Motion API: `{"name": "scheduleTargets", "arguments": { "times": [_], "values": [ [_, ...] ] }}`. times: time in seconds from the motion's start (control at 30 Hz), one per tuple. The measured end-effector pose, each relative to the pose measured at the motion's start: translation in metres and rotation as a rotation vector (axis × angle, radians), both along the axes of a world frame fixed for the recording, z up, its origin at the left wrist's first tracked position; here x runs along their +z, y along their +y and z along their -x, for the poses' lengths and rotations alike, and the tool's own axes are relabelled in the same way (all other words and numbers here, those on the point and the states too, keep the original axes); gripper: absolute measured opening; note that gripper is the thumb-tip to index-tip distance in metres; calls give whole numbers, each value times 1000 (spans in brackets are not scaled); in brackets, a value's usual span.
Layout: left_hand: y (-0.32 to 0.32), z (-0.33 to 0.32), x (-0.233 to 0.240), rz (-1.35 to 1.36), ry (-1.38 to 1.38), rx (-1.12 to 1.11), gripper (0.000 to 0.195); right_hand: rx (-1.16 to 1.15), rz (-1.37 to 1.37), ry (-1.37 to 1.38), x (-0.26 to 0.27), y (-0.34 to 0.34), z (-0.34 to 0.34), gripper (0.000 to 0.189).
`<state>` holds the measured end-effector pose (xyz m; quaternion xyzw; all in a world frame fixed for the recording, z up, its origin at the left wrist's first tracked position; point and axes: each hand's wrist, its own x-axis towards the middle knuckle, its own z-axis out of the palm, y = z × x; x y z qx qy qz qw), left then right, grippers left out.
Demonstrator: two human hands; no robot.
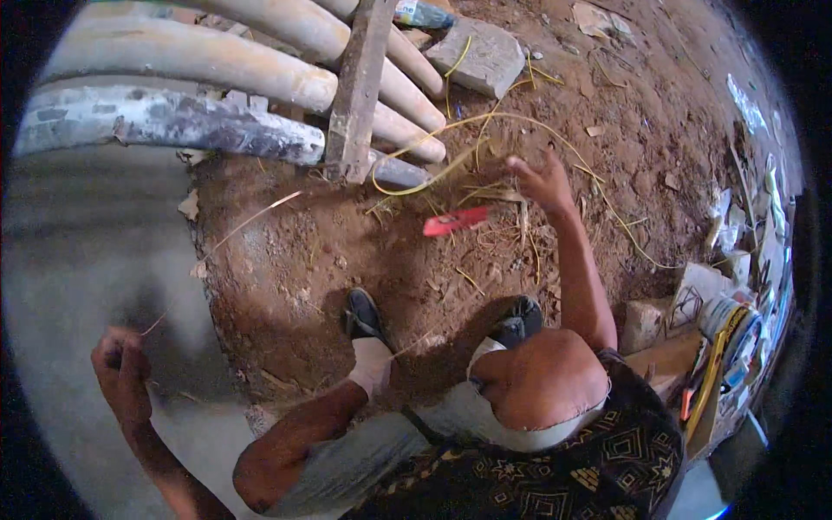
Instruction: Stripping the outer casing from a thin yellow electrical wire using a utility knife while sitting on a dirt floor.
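My left hand [121,367], low at the left over the grey concrete floor, pinches the end of a thin bare copper wire [250,221]. That wire runs up and right towards the pipe ends. My right hand [545,179] is stretched out over the dirt with its fingers apart and nothing visible in them. A loop of yellow insulated wire [539,122] curves around beyond it and trails down to the right. Left of my right hand is a blurred red object [455,221], perhaps a cutter; I cannot tell whether it touches the ground.
Large pale pipes [195,55] lie at the upper left, crossed by a wooden post [359,91]. A concrete block [478,55] sits beyond them. At the right stand a white bucket [721,315] and a yellow-handled tool [712,370]. Wire scraps [469,281] litter the dirt before my shoes [364,313].
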<state>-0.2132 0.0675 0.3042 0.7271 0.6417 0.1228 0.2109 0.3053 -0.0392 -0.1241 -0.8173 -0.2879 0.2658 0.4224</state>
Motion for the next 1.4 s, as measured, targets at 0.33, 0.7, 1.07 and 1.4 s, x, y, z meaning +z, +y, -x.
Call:
{"name": "scheduleTargets", "arguments": {
  "times": [0.33,0.7,1.07,1.4],
  "values": [
    [-42,-90,0,156,-131,-116,30,470,-78,1132,110,41,77,54],
    [-101,-89,-7,316,-426,-51,49,464,-416,-569,92,95,71,38],
    [-94,5,-4,-69,276,-27,32,1019,-586,-706,149,112,33,13],
    [-95,92,-49,-71,257,-11,37,1118,-424,-436,152,68,19,10]
  ]
}}
